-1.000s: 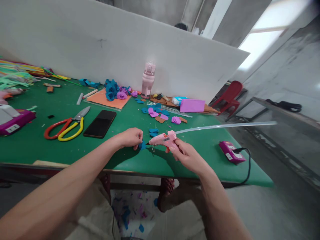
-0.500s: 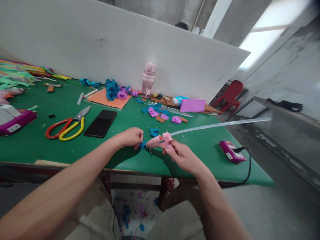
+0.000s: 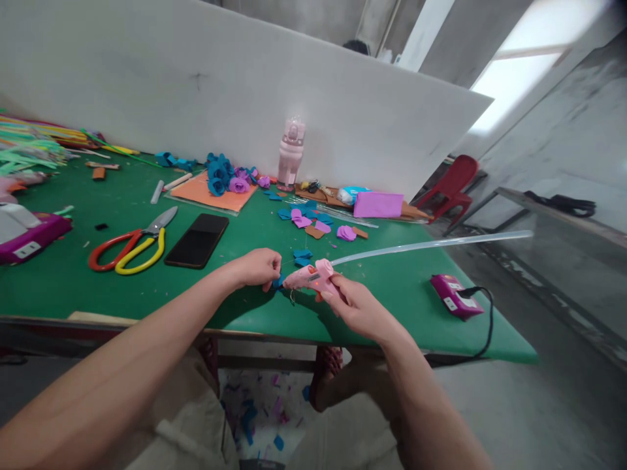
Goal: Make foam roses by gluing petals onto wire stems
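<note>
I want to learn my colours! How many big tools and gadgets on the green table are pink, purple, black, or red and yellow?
Pink: 2, the glue gun in the right hand and the water bottle
Purple: 2, box at left, box at right
Black: 1, the phone
Red and yellow: 1, the scissors
Total: 6

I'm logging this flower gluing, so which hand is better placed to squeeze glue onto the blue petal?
Right. The right hand grips the pink glue gun, whose nozzle points at the blue petal. The left hand is occupied pinching that petal, so it probably should just steady it.
</note>
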Tool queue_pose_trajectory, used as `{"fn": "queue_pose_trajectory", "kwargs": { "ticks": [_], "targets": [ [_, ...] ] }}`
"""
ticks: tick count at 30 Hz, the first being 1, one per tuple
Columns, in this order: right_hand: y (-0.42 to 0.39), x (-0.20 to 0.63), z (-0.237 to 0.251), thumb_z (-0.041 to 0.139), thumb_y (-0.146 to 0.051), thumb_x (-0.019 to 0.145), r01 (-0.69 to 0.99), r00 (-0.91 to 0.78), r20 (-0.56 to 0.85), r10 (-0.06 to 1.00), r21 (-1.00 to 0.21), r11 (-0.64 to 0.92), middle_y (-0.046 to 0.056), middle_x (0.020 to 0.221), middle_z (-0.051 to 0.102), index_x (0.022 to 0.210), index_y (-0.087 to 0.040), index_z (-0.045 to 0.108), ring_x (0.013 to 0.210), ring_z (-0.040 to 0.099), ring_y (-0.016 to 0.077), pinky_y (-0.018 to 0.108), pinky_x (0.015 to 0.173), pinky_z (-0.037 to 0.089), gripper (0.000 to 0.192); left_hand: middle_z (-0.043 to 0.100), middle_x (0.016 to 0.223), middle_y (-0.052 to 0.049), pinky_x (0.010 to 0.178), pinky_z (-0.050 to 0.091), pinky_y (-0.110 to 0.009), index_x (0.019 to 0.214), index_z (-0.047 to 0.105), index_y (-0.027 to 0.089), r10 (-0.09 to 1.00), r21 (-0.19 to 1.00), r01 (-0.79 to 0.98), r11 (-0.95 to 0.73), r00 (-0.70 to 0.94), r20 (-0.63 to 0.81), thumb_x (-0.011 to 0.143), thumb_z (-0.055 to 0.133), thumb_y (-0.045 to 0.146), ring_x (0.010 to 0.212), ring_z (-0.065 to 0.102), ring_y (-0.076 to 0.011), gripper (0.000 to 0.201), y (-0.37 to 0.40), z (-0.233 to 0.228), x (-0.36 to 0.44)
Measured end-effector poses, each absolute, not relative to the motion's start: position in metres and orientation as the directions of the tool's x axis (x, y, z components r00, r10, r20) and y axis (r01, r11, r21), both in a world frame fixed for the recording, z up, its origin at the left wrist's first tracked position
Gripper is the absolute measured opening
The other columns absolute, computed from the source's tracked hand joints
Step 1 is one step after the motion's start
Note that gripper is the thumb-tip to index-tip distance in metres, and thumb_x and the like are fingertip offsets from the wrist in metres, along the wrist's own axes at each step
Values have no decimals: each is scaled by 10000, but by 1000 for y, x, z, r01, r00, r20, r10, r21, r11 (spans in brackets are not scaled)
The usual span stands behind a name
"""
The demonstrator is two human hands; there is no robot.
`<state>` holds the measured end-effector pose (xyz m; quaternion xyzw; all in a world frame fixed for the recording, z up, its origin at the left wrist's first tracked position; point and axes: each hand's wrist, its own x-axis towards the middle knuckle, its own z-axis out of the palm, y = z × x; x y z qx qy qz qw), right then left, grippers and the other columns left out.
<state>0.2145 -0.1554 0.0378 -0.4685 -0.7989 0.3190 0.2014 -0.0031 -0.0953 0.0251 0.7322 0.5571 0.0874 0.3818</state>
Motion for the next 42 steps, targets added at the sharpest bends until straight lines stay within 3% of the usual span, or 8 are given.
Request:
{"fn": "queue_pose_trajectory", "kwargs": {
  "ticks": [15,22,30,42],
  "targets": [
    [-157,214,41,386,-321,875,630,-472,7,882,-697,343,41,709,588,867,-144,554,647,528,148,263,625,385,244,542,395,36,432,277,-213,597,491,184,885,650,753,-105,369,-284,607,462,148,443,472,-118,48,-96,25,-3],
    [-155,217,39,397,-289,861,646,-467,29,884,-671,364,66,801,606,915,-145,559,695,527,160,272,653,389,224,527,382,41,427,262,-212,581,476,183,880,659,747,-90,369,-298,603,470,146,432,456,-111,43,-96,25,-3],
    [-156,219,44,386,-348,876,649,-434,8,901,-691,319,33,660,566,878,-156,575,663,535,166,272,628,395,269,522,376,38,427,261,-212,565,476,181,883,655,750,-91,364,-295,609,480,154,435,457,-112,51,-97,28,-2],
    [-157,216,41,399,-320,865,603,-468,15,883,-725,332,30,673,570,865,-151,558,646,522,151,261,616,389,232,540,394,39,435,284,-207,594,494,180,879,644,757,-110,377,-293,614,473,144,448,484,-116,47,-96,26,-3]
  ]
}}
